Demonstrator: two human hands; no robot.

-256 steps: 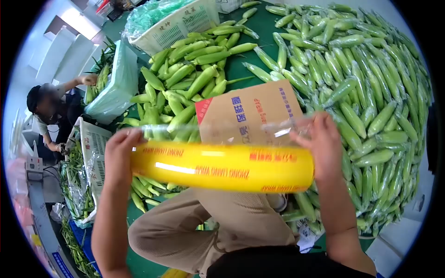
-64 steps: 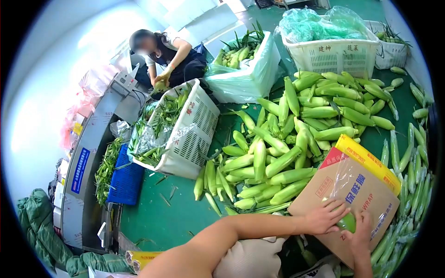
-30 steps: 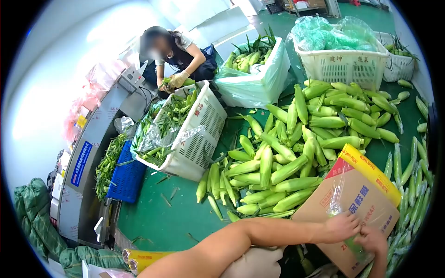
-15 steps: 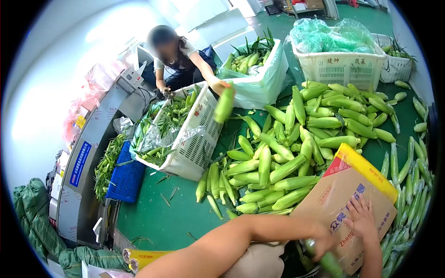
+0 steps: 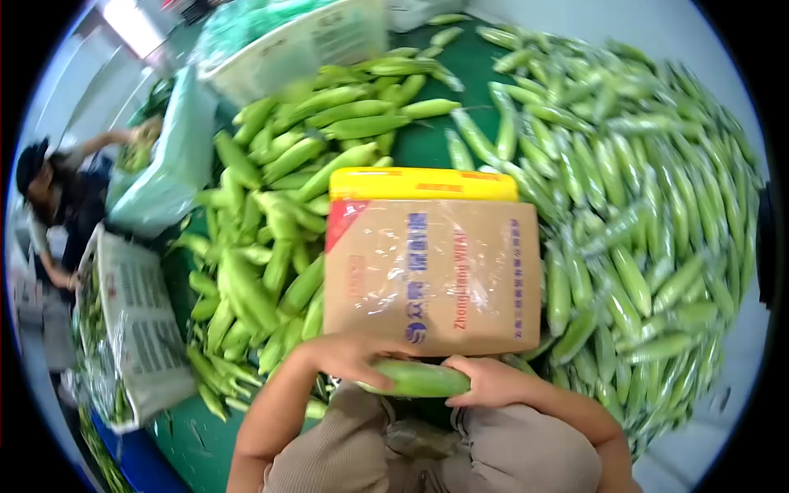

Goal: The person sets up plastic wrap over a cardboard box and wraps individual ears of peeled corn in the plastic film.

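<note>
Stretching from side to side at the near edge of a brown, rectangular cardboard box (image 5: 431,279), a plump, light green ear of corn (image 5: 423,379) in its husk is held above the person's lap. Its long axis runs nearly parallel to that edge, the right end slightly lower in view; which end is the tip I cannot tell. The husk looks smooth and glossy. Both hands grip it: the left hand (image 5: 349,359) has its fingers and thumb closed around the left end, and the right hand (image 5: 489,380) clasps the right end.

The box is flat-topped, with a crinkled clear sheen, blue and red lettering and a red corner. Along its far edge lies a shiny yellow roll (image 5: 423,182), its long axis parallel to the corn. Nearer than the box are the person's beige, ribbed trousers (image 5: 526,448).

Left of the box spreads a heap of loose, tapered green ears (image 5: 246,287); right of it, a broad mound of ears in glossy clear film (image 5: 641,238). Beyond the loose heap stands a white slatted plastic crate (image 5: 300,62) with crumpled, translucent green plastic (image 5: 259,29). Far left of the box, a co-worker in a dark cap (image 5: 33,168) reaches towards a container draped in pale green plastic (image 5: 160,177).
</note>
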